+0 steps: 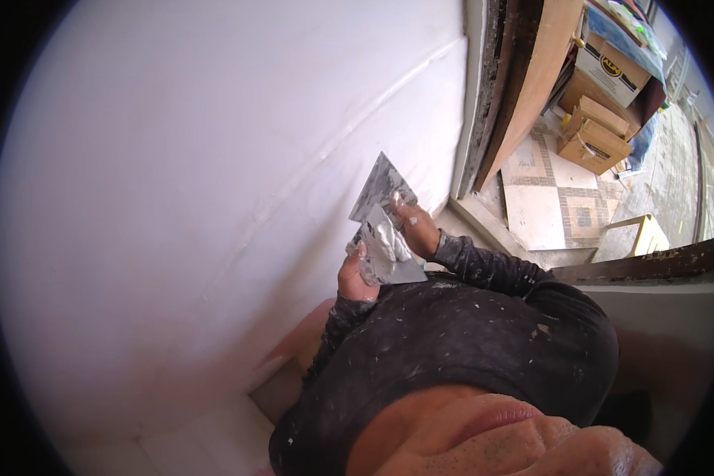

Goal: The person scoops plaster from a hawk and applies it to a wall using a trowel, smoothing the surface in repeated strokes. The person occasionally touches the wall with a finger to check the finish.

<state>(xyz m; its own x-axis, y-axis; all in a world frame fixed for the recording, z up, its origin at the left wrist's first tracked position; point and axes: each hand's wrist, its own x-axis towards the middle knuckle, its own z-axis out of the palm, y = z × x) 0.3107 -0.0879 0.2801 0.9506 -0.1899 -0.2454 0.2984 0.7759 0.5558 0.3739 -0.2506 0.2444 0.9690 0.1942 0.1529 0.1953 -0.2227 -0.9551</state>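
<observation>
My left hand [356,279] is closed around the near end of a wide metal putty knife [408,275], whose flat blade carries a thick heap of white putty [390,240]. My right hand [418,228] grips a second putty knife [379,181], its smeared blade pointing up and toward the wall. The two blades overlap or nearly touch in front of my chest; I cannot tell which. Both handles are mostly hidden by my fingers. White specks dot my dark sleeves.
A whitish wall [174,159] fills the left, with a slanting raised line across it. At right, a wooden door [531,87] stands in a worn frame, with a raised sill below. Beyond are cardboard boxes [596,147], patterned floor tiles [534,208] and a yellow-and-white object [649,236].
</observation>
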